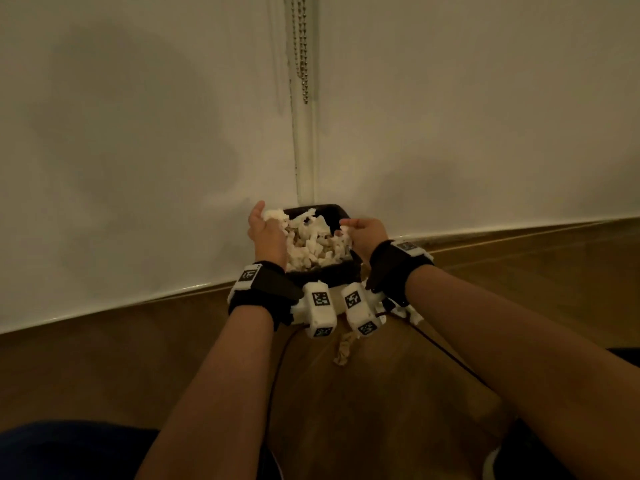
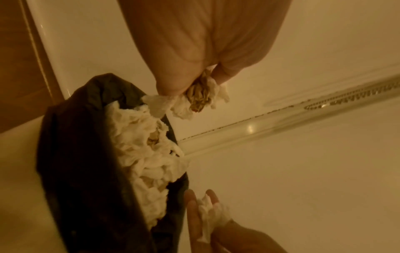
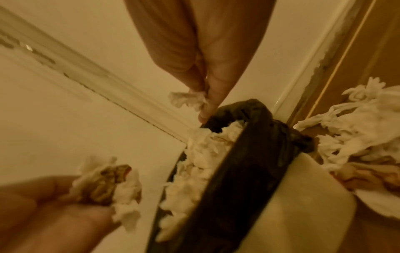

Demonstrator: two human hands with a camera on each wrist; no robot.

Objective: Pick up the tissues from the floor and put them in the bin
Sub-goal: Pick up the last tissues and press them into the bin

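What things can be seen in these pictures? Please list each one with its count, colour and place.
bin: one, black liner, against the wall corner, heaped with white tissues.
held tissues: two wads, white with brown stains, one in each hand above the bin.
floor tissues: several, white and brownish, on the wooden floor beside the bin.
bead chain: one, metallic, hanging at the wall corner.
left hand: grips a wad.
right hand: pinches a wad.

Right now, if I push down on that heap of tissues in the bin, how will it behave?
The heap of tissues looks loose and crumpled, so it will probably compress easily. It already mounds above the bin liner's rim, so bits may spill. Likely very light.
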